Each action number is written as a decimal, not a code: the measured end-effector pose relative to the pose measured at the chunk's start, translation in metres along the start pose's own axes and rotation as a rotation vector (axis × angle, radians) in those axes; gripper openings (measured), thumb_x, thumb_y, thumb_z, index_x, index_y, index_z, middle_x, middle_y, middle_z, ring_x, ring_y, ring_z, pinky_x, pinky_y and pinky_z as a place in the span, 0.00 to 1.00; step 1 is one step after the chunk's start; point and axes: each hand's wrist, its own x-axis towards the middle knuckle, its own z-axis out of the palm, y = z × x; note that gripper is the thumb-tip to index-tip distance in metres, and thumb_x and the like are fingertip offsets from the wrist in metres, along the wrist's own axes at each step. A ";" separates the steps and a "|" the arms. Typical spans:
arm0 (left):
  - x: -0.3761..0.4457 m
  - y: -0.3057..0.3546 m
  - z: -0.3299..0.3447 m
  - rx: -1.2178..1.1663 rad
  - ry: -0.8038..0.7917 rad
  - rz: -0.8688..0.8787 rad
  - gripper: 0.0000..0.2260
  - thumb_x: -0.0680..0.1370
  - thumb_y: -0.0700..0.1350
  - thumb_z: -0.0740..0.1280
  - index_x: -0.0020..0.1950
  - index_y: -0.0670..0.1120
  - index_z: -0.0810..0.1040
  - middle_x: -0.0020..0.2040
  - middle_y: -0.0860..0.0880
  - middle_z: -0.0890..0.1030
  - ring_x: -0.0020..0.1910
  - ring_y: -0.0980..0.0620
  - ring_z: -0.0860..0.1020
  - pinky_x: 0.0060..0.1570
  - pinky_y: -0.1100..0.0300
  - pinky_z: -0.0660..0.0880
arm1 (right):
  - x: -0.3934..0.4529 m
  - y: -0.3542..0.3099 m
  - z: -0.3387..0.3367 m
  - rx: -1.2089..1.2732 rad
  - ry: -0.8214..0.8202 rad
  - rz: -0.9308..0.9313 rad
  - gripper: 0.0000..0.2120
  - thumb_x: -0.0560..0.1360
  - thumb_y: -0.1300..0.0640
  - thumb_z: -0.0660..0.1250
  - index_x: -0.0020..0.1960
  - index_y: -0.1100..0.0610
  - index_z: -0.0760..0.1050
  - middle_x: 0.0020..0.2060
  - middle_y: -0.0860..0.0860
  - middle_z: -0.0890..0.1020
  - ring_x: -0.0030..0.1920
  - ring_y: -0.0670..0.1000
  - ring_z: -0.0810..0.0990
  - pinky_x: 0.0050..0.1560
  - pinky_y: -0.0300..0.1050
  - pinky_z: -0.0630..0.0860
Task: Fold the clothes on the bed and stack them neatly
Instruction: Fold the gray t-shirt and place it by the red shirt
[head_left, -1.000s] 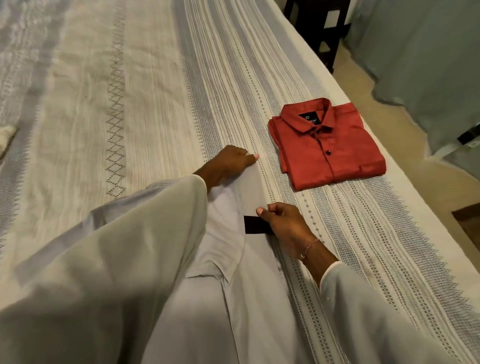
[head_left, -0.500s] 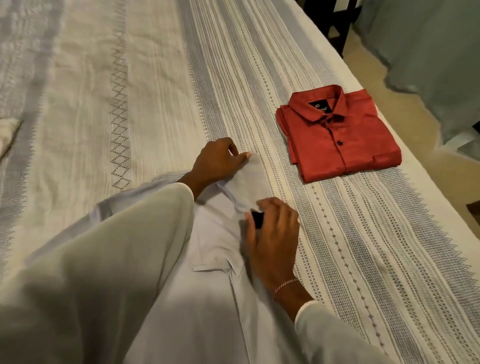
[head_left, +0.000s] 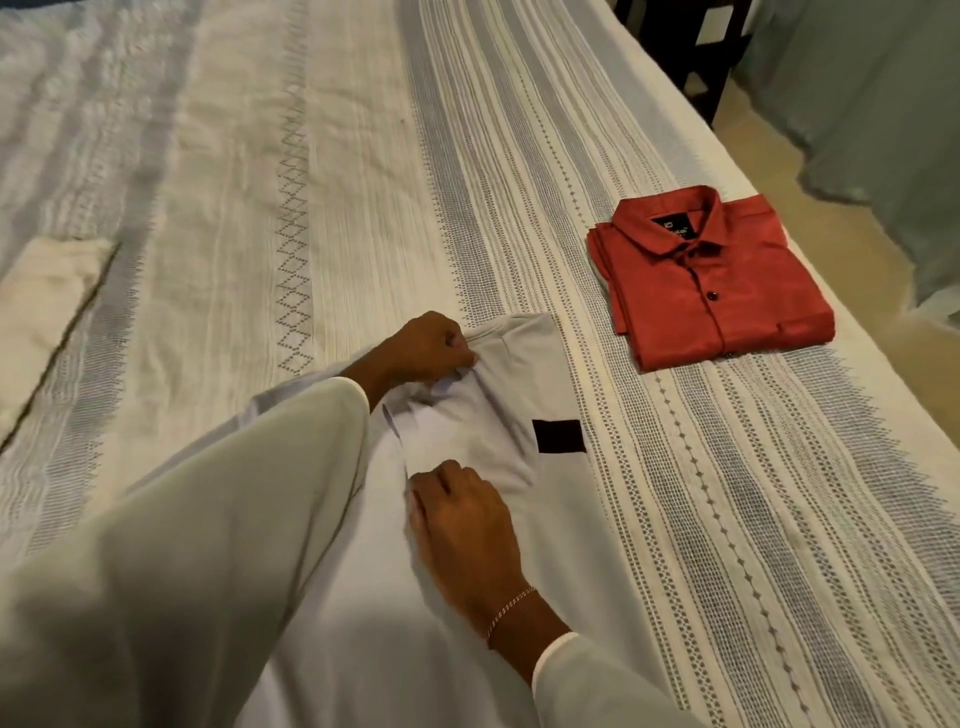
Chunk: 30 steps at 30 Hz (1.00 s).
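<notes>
1. Covering the whole bed, a cream bedspread (head_left: 322, 171) with grey woven stripes lies flat; floor (head_left: 930, 353) and a grey-green drape (head_left: 857, 104) show beyond its far edge, and dark furniture legs (head_left: 696, 67) stand at the top.
2. Beyond my fingertips and toward the bed edge, the red shirt (head_left: 711, 280) sits folded, collar up, apart from my work. A cream cloth (head_left: 41, 296) lies well off past my left arm.
3. Since half a second ago, my right hand has come off the black label (head_left: 559, 436), now fully exposed, and moved nearer me; my left has curled tighter.
4. My left hand (head_left: 426, 348) is clenched, pinching a fold of the grey shirt (head_left: 498, 415) near its top.
5. My right hand (head_left: 462, 519) rests knuckles-up on the same shirt, fingers (head_left: 441, 475) curled down onto the fabric; whether they pinch it, I cannot tell.
</notes>
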 end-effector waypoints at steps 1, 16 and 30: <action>-0.001 -0.002 -0.002 0.023 0.022 0.003 0.08 0.77 0.44 0.73 0.45 0.39 0.81 0.39 0.47 0.81 0.38 0.52 0.77 0.38 0.61 0.71 | -0.001 -0.002 -0.004 0.101 0.055 0.009 0.06 0.80 0.55 0.66 0.52 0.56 0.79 0.42 0.53 0.81 0.40 0.51 0.79 0.40 0.43 0.77; -0.050 -0.044 -0.008 0.310 0.048 -0.179 0.25 0.64 0.67 0.78 0.46 0.48 0.80 0.45 0.52 0.81 0.46 0.51 0.79 0.50 0.52 0.77 | -0.022 0.000 0.001 -0.068 -0.181 0.066 0.11 0.66 0.58 0.79 0.45 0.51 0.80 0.35 0.47 0.80 0.35 0.51 0.78 0.43 0.48 0.77; -0.092 -0.049 -0.039 -0.326 -0.011 -0.654 0.07 0.77 0.38 0.72 0.50 0.35 0.79 0.31 0.43 0.83 0.23 0.53 0.79 0.25 0.64 0.76 | -0.029 -0.006 -0.025 0.386 -0.090 0.231 0.02 0.76 0.56 0.69 0.46 0.54 0.81 0.39 0.48 0.82 0.39 0.48 0.79 0.38 0.47 0.79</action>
